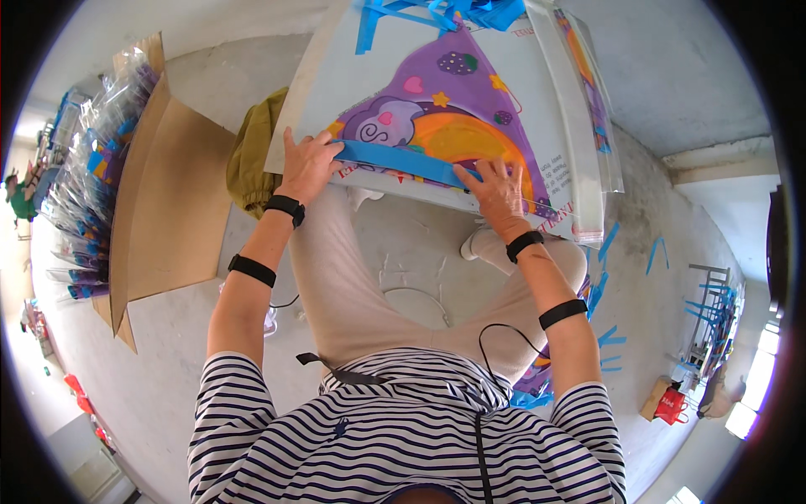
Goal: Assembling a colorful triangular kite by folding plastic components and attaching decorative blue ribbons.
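A purple triangular kite (424,80), printed with a cloud, orange arcs, berries and stars, lies on a white board (336,76) before me. A blue fabric strip (395,158) stretches along its near edge. At the strip's left end, my left hand (309,164) is closed on it with thumb and fingers. The other end is pinched by my right hand (499,197), thumb on the blue and fingers over the kite's near right part. Both hands rest at the near side of the board; the fingertips' undersides are hidden.
More blue strips (483,15) lie at the board's far edge. Clear plastic packaging (592,109) with a printed piece covers its right side. To the left stands an open cardboard box (172,193) beside bagged kites (96,168). Loose blue strips (611,340) lie on the floor at right.
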The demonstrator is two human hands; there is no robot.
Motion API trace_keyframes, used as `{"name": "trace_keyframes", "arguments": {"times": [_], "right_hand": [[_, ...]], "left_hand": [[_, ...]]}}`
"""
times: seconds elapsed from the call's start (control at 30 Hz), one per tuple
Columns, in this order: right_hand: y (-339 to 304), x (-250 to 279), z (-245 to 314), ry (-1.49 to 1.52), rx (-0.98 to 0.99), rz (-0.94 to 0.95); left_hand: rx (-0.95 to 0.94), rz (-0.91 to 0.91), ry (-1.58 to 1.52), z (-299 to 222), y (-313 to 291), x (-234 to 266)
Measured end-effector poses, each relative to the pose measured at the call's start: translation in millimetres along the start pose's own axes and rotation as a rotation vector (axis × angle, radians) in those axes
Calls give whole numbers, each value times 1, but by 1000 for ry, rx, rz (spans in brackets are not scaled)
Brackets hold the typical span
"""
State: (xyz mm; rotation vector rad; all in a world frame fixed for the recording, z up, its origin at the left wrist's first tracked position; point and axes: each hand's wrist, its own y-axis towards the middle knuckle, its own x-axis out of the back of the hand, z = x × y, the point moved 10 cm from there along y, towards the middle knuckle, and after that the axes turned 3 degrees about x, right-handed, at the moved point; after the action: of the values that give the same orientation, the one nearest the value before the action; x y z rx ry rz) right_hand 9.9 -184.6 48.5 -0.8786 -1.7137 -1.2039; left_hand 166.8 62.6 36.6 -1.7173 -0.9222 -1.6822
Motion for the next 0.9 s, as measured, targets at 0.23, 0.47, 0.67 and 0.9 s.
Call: {"name": "trace_keyframes", "arguments": {"times": [0.23,0.47,0.67,0.9], "right_hand": [[-10,-15,17,55,158,-21],[-4,-2,30,89,93,-51],[-1,-6,31,-11,67,-31],[1,-10,24,15,-48,-31]], "left_hand": [[-23,-20,-17,-5,1,-3],[-58,-63,-5,3,-4,-8],[-78,-111,17,1,-4,-8],[-91,-158,-45,-1,-7,2]]}}
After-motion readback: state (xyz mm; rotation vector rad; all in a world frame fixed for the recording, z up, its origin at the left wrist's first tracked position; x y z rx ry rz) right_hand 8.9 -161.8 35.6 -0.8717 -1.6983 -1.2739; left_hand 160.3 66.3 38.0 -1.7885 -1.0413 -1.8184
